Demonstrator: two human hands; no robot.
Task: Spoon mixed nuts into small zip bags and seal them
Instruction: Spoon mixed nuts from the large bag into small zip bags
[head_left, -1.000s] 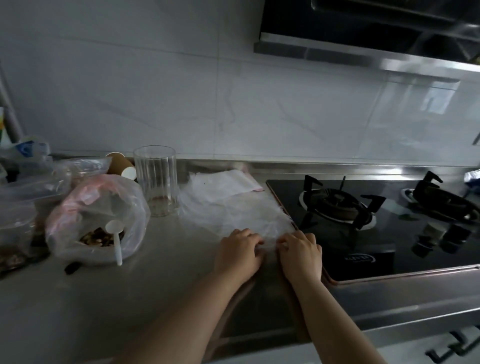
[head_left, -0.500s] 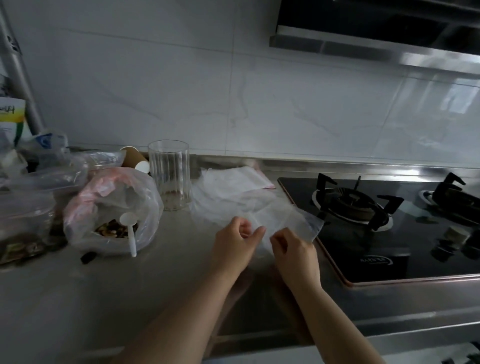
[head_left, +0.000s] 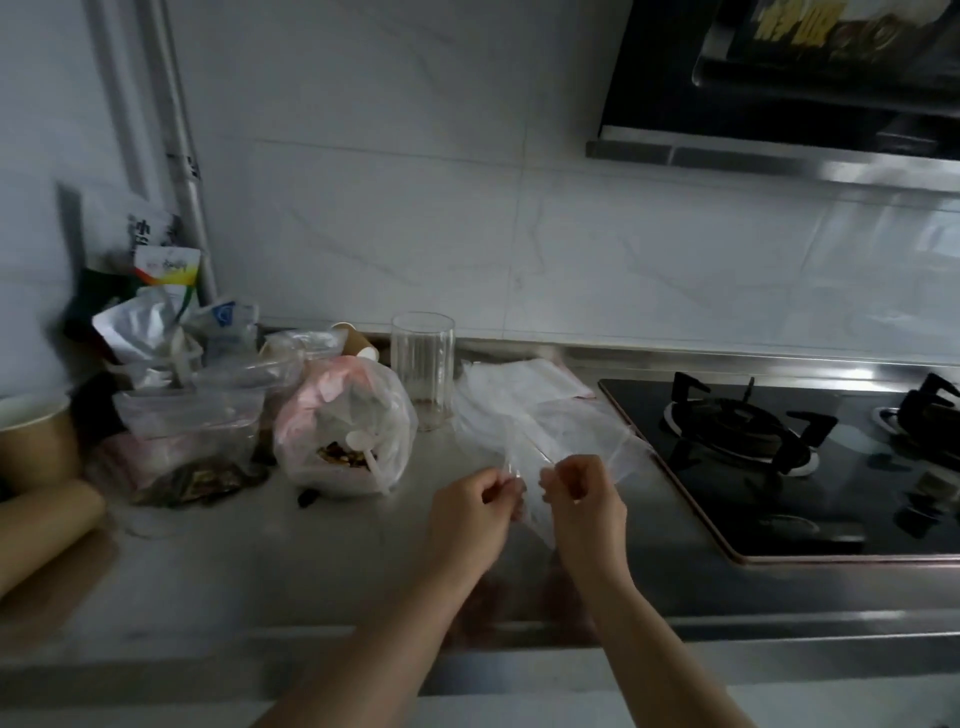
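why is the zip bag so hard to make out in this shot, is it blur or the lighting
Head view: both. The kitchen is dim, and the clear zip bag nearly vanishes against the pale counter. Motion blur softens the left hand and right hand pinching it. Glare streaks the wall tiles, and the wide lens bows the counter's edge.

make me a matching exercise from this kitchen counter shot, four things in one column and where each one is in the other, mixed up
Things
1. white spoon
2. small zip bag
3. drinking glass
4. gas burner

Places
A. on the black hob at the right
B. pinched between the left hand and right hand
C. in the open bag of mixed nuts
D. upright near the wall, between the nut bag and the flat bags

Pairs: 1-C, 2-B, 3-D, 4-A
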